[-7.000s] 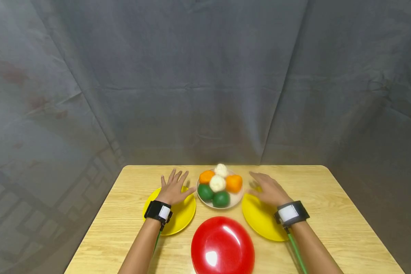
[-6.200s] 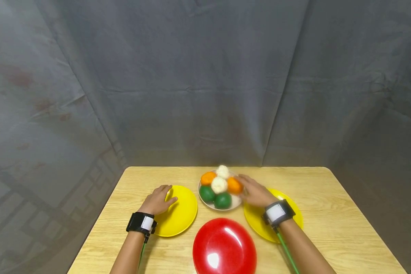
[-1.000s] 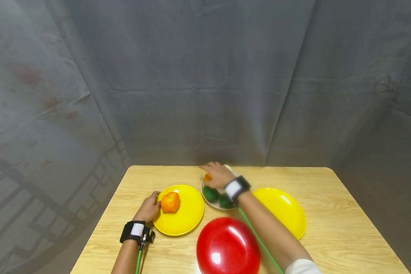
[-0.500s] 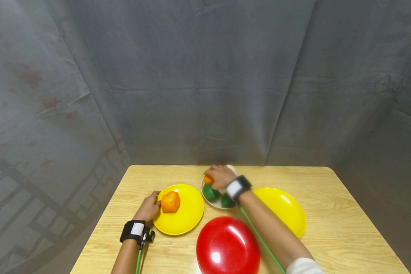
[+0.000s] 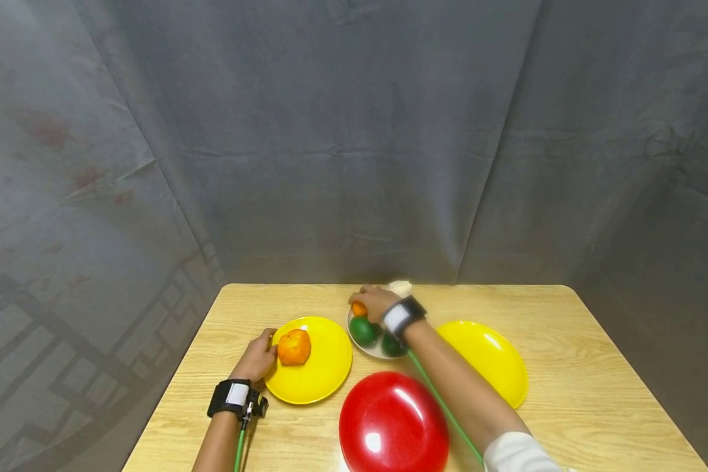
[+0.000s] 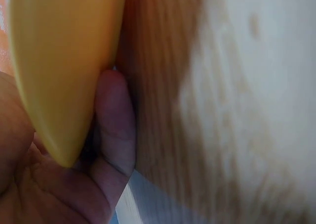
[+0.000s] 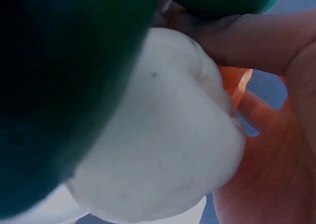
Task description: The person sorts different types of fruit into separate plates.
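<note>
My left hand (image 5: pixel 255 357) grips the rim of the left yellow plate (image 5: pixel 327 367); in the left wrist view fingers (image 6: pixel 116 120) curl under its edge. On that plate sits an orange, faceted fruit resembling a persimmon (image 5: pixel 294 347). Over the pale plate (image 5: pixel 374 351) at the back, my right hand (image 5: pixel 374 303) holds a second such orange fruit (image 5: pixel 359 309) between thumb and fingers. Two dark green, rounded fruits (image 5: pixel 363 332) lie beside it. A white lumpy bulb (image 7: pixel 163 130) fills the right wrist view, partly hiding the held fruit; another white bulb (image 5: pixel 399 287) shows behind the hand.
A red plate (image 5: pixel 392 423) stands at the table's front middle, just left of the right forearm. The right yellow plate (image 5: pixel 486 360) lies beyond that forearm. Green cables run along both arms. Grey cloth (image 5: pixel 342 164) hangs behind the wooden table (image 5: pixel 590 380).
Seven seconds ago both orange fruits were on the pale plate; one now sits on the left yellow plate. My left hand took that plate's rim. Lately my right fingers closed round the other fruit.
</note>
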`<state>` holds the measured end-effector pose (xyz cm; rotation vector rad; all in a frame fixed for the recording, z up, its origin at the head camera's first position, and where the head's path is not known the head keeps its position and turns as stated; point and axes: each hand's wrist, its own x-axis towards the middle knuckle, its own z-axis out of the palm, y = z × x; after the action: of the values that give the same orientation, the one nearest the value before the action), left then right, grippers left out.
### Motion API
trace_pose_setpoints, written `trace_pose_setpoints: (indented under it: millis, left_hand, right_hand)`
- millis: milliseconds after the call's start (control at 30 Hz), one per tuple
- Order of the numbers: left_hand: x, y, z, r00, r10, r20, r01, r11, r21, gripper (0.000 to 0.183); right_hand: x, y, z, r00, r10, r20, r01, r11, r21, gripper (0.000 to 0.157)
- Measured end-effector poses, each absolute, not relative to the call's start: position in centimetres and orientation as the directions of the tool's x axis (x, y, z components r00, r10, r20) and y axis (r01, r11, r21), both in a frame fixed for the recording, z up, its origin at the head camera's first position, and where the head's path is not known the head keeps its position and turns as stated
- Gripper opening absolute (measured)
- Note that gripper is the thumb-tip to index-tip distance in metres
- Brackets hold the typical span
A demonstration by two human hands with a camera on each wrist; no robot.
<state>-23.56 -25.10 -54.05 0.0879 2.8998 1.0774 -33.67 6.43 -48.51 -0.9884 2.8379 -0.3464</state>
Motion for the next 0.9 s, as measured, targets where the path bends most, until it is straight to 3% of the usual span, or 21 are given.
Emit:
trace_pose_setpoints:
  millis: [300, 600, 900]
  left_hand:
    - [-23.5, -24.9, -53.8, -0.997, 0.066, -0.027, 0.032, 0.752, 0.659, 0.041]
    - [-23.4, -25.0, -53.9, -0.997, 0.074, -0.013, 0.047, 0.758, 0.651, 0.04]
    - [-23.6, -25.2, -54.3, -0.997, 0.07, -0.021, 0.039, 0.762, 0.646, 0.041]
  right_hand:
    - [-33.6, 6.6, -48.7, -0.775, -0.632, 0.005, -0.609, 0.744, -0.274, 0.059]
    - [-33.4, 6.7, -48.7, -0.777, -0.628, 0.048, -0.619, 0.749, -0.236, 0.065]
    - [-33.3, 6.7, -47.4, -0.796, -0.605, 0.008, -0.587, 0.77, -0.25, 0.064]
